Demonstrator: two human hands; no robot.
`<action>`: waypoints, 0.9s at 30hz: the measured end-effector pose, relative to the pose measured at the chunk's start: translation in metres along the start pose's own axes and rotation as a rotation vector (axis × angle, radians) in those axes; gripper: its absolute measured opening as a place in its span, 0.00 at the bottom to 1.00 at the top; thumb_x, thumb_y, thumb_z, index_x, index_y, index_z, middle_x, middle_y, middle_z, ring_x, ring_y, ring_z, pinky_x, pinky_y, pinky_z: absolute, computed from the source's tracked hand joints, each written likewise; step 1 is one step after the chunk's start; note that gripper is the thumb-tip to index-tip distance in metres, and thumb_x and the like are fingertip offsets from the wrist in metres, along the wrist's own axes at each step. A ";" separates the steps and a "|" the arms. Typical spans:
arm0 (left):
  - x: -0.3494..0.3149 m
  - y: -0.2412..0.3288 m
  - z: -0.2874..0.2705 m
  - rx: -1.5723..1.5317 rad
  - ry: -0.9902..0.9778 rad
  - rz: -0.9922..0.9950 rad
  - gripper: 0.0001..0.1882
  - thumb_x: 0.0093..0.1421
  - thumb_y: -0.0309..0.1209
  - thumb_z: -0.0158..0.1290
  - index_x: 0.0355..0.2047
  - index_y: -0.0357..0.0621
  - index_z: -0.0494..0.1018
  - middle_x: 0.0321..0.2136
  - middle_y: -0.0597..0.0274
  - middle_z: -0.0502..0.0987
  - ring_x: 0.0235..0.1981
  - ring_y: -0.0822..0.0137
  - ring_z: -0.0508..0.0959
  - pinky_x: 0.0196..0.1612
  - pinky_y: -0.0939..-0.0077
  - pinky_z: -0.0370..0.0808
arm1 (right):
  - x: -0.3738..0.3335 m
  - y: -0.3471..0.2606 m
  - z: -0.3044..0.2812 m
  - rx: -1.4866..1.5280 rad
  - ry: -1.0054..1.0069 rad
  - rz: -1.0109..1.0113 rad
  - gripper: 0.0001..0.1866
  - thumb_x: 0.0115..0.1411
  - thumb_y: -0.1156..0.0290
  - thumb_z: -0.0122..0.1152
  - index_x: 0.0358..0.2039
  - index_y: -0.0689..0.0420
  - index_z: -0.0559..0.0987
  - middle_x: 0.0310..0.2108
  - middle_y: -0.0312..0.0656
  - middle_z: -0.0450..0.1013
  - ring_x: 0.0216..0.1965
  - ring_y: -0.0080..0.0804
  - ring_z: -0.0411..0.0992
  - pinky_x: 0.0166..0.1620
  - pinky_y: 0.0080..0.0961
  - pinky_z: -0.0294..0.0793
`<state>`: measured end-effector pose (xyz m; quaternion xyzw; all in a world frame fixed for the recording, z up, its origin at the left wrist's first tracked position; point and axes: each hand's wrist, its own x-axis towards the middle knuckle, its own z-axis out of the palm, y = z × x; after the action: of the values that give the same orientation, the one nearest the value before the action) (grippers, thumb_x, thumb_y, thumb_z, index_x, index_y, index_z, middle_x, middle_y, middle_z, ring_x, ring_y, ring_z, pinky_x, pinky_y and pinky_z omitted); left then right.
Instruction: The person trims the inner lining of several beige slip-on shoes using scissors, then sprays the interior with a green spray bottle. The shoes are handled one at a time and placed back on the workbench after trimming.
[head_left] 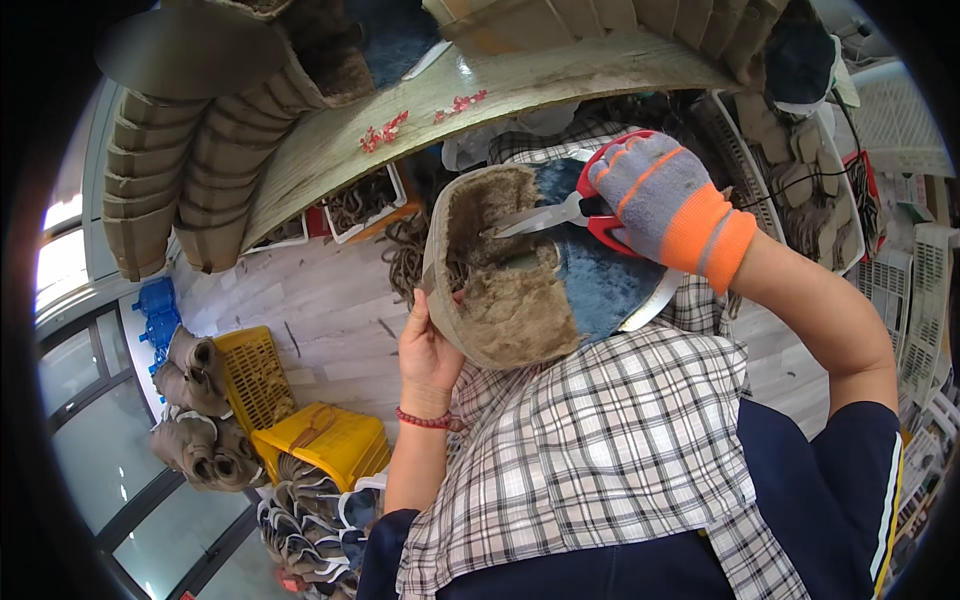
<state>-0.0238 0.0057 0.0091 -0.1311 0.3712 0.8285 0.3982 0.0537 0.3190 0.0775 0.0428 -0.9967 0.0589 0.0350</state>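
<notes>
A cap-shaped piece (520, 315) with brown fleecy lining and a blue plush section rests over my lap, its hollow facing up. My bare left hand (430, 345) grips its left rim, thumb outside and the other fingers mostly hidden behind the edge. In a grey and orange knit glove, my right hand (655, 195) is closed round the red handles of a pair of scissors (545, 218). The blades point left into the brown lining; whether they touch it I cannot tell.
A worn bench (460, 85) with stacked brown pieces (150, 180) runs across the far side. Yellow crates (325, 440) and more blue-and-brown pieces (300, 520) sit on the floor at left. White baskets (845, 215) of brown parts stand at right.
</notes>
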 end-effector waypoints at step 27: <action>0.017 0.017 0.047 0.175 -0.204 0.141 0.21 0.63 0.35 0.46 0.52 0.33 0.64 0.48 0.52 0.71 0.50 0.58 0.70 0.56 0.64 0.64 | -0.056 -0.027 -0.017 1.637 0.171 0.775 0.15 0.53 0.68 0.64 0.39 0.60 0.74 0.24 0.36 0.73 0.23 0.18 0.69 0.27 0.16 0.69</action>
<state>-0.0437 0.0420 0.0418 0.0155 0.4080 0.8278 0.3848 0.1128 0.2985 0.0933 -0.2884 -0.5821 0.7589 0.0452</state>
